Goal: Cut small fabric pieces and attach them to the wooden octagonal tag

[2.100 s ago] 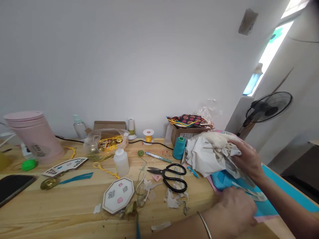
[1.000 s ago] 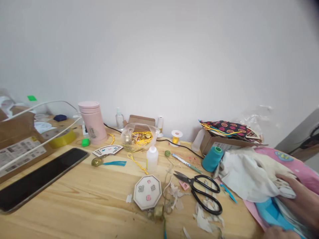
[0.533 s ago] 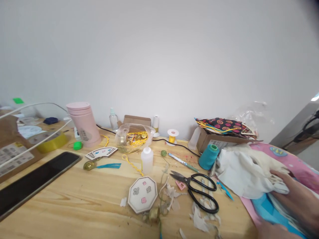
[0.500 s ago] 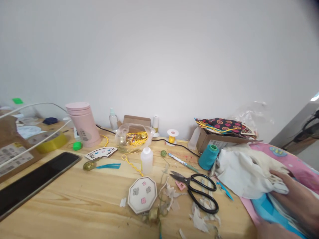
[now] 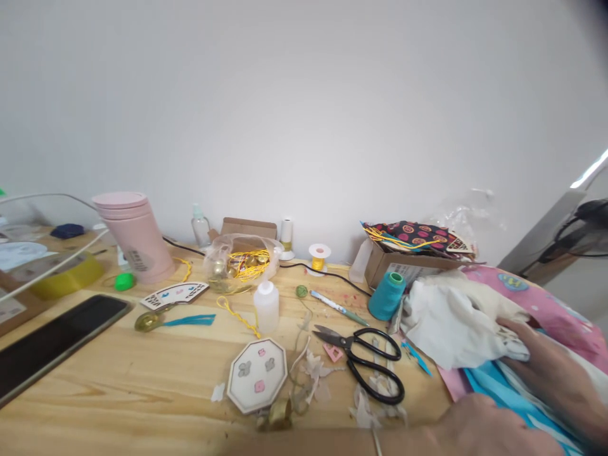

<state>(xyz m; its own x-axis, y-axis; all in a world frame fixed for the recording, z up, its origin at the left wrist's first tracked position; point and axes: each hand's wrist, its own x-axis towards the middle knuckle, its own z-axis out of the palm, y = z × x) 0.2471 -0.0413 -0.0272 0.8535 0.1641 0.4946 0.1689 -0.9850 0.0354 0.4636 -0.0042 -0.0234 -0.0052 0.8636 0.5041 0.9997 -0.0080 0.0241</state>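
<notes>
My right hand [image 5: 546, 364] is closed on the edge of a crumpled white cloth [image 5: 451, 320] at the right of the table. Beneath it lie a blue cloth [image 5: 494, 383] and a pink printed cloth [image 5: 546, 291]. My left hand [image 5: 489, 425] reaches across the bottom edge and rests at or over the blue cloth; its fingers are blurred and partly hidden. Black-handled scissors [image 5: 358, 358] lie open left of the cloths, beside a teal thread cone [image 5: 387, 296].
An octagonal white piece [image 5: 257, 375], a small white bottle [image 5: 266, 307] and fabric scraps [image 5: 317, 373] lie mid-table. Farther left are a pink tumbler [image 5: 135, 237] and a phone [image 5: 57, 342]. A cardboard box [image 5: 380, 266] holding printed fabric stands at the back right.
The view has turned slightly right, so the table items appear farther left. My left hand and forearm have come farther into view along the bottom. My right hand still grips the white cloth.
</notes>
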